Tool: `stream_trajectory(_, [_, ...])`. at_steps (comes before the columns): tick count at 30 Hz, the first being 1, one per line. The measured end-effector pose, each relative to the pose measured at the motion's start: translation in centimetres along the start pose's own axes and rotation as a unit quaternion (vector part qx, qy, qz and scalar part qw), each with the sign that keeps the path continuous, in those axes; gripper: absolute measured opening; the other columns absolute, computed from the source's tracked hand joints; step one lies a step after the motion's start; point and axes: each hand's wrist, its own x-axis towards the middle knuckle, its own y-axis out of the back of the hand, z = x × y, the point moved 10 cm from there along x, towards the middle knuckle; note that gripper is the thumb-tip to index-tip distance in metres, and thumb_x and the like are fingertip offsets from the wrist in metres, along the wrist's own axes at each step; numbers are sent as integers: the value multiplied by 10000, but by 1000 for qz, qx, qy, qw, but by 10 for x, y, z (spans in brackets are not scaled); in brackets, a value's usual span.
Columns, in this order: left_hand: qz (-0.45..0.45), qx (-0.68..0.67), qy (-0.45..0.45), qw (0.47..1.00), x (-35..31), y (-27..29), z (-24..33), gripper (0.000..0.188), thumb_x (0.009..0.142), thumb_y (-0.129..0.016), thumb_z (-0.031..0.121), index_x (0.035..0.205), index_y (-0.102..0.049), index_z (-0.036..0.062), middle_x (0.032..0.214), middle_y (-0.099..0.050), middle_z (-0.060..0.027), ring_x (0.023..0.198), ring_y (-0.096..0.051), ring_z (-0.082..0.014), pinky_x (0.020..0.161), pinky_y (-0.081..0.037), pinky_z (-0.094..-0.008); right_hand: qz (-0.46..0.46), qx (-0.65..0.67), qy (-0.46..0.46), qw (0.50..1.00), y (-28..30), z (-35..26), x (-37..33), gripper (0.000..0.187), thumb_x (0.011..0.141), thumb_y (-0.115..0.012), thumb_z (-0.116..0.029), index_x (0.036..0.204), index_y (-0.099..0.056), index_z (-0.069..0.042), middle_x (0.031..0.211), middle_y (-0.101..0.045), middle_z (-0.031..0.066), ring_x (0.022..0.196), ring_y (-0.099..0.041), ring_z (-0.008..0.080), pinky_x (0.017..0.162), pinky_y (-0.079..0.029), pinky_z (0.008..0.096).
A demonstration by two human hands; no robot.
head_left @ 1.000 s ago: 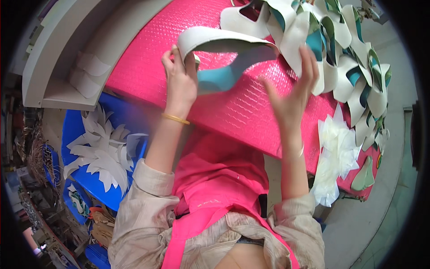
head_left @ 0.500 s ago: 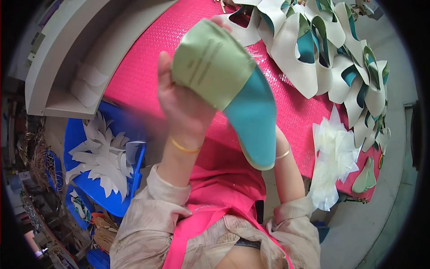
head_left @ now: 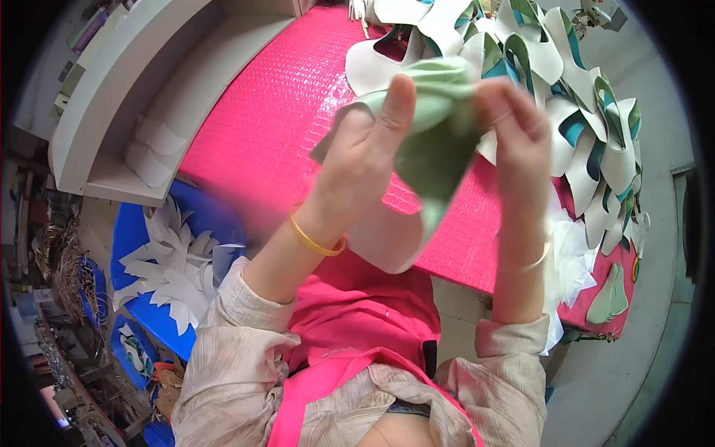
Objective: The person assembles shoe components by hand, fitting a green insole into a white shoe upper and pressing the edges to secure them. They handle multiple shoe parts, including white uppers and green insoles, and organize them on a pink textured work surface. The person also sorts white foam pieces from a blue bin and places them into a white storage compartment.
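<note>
Above the pink-covered table, both my hands grip a shoe upper with pale green lining (head_left: 436, 167) and a white outer side. My left hand (head_left: 361, 145) is closed on its left part, with the thumb pointing up. My right hand (head_left: 518, 123) pinches the upper right edge and is slightly blurred. Between the hands the lining is bunched and folded, while a rounded white end hangs below toward my apron. Part of the upper is hidden behind my left hand.
Many white shoe uppers (head_left: 588, 138) lie heaped at the table's (head_left: 275, 97) far right. Thin whitish sheets (head_left: 573, 257) and a green shoe-shaped piece (head_left: 609, 296) sit nearer on the right. A blue bin (head_left: 145, 309) with white cut pieces (head_left: 175, 257) stands left, below a grey shelf (head_left: 179, 97).
The smooth green and teal lining faced me before; now the piece is turned and its green lining bunched. My right hand has come up from behind it to its upper right edge.
</note>
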Motion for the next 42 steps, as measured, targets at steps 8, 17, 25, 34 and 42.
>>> stream_trajectory(8, [-153,169,-135,964,-11,-12,14,293,846,-563,149,1091,-546,-11,939,-610,-89,852,-583,-204,708,-464,-322,-205,324,-192,903,4,31,1,504,918,-399,-430,1076,-545,26,838,-622,70,798,-604,128,721,-486,268])
stream_trajectory(17, [-160,74,9,984,-74,13,-83,347,849,-570,140,1149,-506,-22,1102,-560,-78,1022,-508,-169,863,-415,-310,-189,29,-367,910,-1,91,-64,270,874,-560,-279,1019,-528,-54,798,-573,-17,715,-552,50,622,-444,179])
stream_trajectory(25, [-127,-351,96,923,-79,-8,-102,363,921,-450,153,1253,-422,6,1286,-450,-80,1218,-380,-198,1038,-241,-355,-34,29,-228,973,5,48,-30,190,842,-577,-128,977,-554,3,778,-634,64,667,-575,70,573,-443,192])
stream_trajectory(34, [-33,-309,109,944,-83,4,-105,385,898,-495,251,1210,-480,27,1213,-532,-66,1147,-472,-195,1018,-294,-370,-39,-34,-136,989,-13,37,7,412,817,-570,-49,1210,-449,-29,651,-607,20,524,-545,47,469,-412,173])
stream_trajectory(42, [30,-387,135,912,-101,7,-119,454,905,-449,365,1248,-447,68,1230,-514,-62,1172,-447,-199,1007,-320,-367,-124,58,-155,978,-57,16,18,436,755,-565,-3,1179,-468,6,701,-618,67,591,-585,106,500,-446,213])
